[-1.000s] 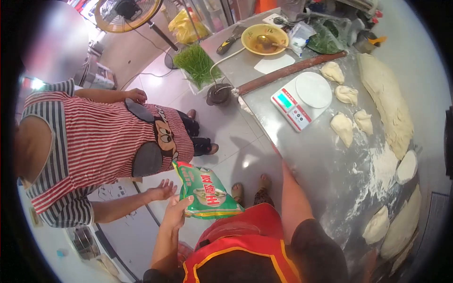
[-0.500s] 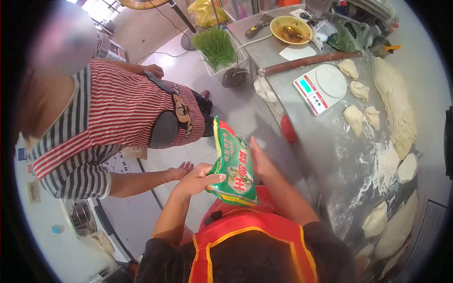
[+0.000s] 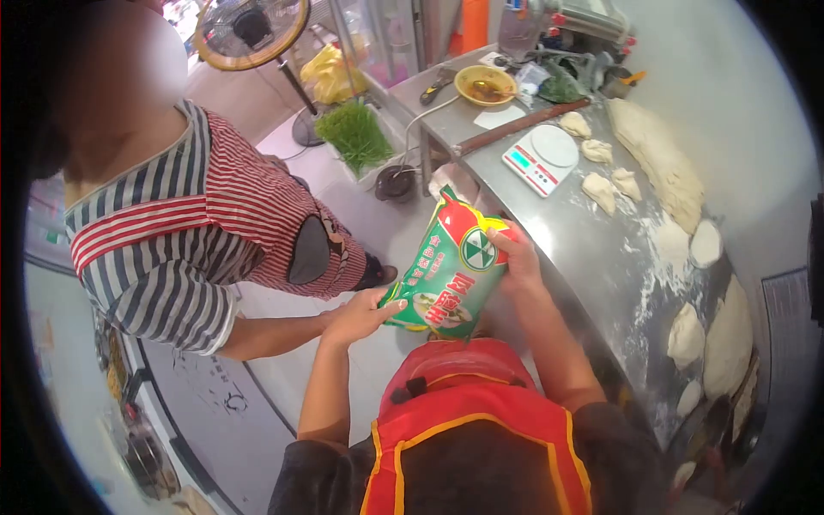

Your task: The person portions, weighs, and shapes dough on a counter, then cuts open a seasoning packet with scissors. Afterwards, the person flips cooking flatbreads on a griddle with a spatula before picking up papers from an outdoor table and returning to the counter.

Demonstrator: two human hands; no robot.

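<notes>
A green plastic bag (image 3: 451,287) with red and yellow trim and white-and-red lettering is held up in front of my red apron. My left hand (image 3: 365,316) pinches its lower left side, thumb on the printed face. The right hand (image 3: 517,256) grips the upper right edge, thumb on the front and the other fingers hidden behind. Close by my left hand is the forearm (image 3: 279,333) of another person in a striped apron; that person's hand is mostly hidden behind mine.
On the steel table (image 3: 558,249) at right are a digital scale (image 3: 541,160), a wooden rolling pin (image 3: 519,127), dough pieces (image 3: 598,192), a long dough roll (image 3: 661,163) and a yellow bowl (image 3: 486,86). A crate of green stalks (image 3: 354,135) and a fan (image 3: 251,33) stand beyond.
My right hand, open beside the bag before, has closed on its upper right edge. The bag has turned its printed face more toward me. The view has shifted, and the table appears farther left.
</notes>
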